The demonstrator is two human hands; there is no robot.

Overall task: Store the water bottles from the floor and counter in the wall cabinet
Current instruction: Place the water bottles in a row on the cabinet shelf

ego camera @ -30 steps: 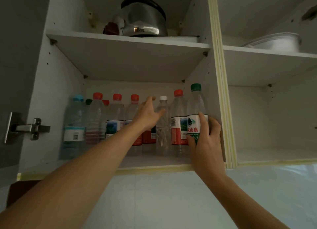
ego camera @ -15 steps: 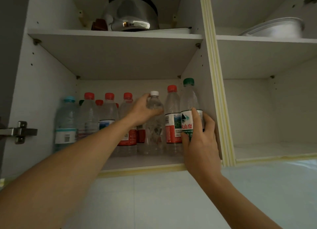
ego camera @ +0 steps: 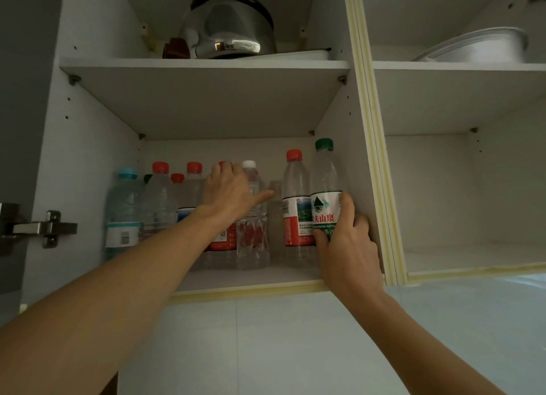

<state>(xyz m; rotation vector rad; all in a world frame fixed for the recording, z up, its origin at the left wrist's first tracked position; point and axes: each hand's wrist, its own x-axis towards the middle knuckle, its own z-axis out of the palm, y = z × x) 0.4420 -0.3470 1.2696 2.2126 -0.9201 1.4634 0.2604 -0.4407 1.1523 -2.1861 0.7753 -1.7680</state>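
Several water bottles stand in a row on the lower shelf (ego camera: pixel 251 286) of the wall cabinet's left compartment. My left hand (ego camera: pixel 232 195) reaches in and grips the upper part of a clear white-capped bottle (ego camera: pixel 252 244), with the thumb across its front. A narrow gap separates that bottle from a red-capped, red-labelled bottle (ego camera: pixel 294 193). At the right end, against the cabinet wall, my right hand (ego camera: pixel 345 246) is wrapped around the green label of a green-capped bottle (ego camera: pixel 325 181), which stands upright. A blue-capped bottle (ego camera: pixel 124 214) is at the far left.
A steel kettle (ego camera: pixel 230 31) sits on the upper shelf. In the right compartment a metal basin (ego camera: pixel 478 47) rests on the upper shelf. A door hinge (ego camera: pixel 44 227) sticks out at the left. White tiled wall lies below the cabinet.
My left hand closed on the white-capped bottle and shifted it left, opening a gap beside the red-capped bottle. My right hand has kept its hold on the green-capped bottle.
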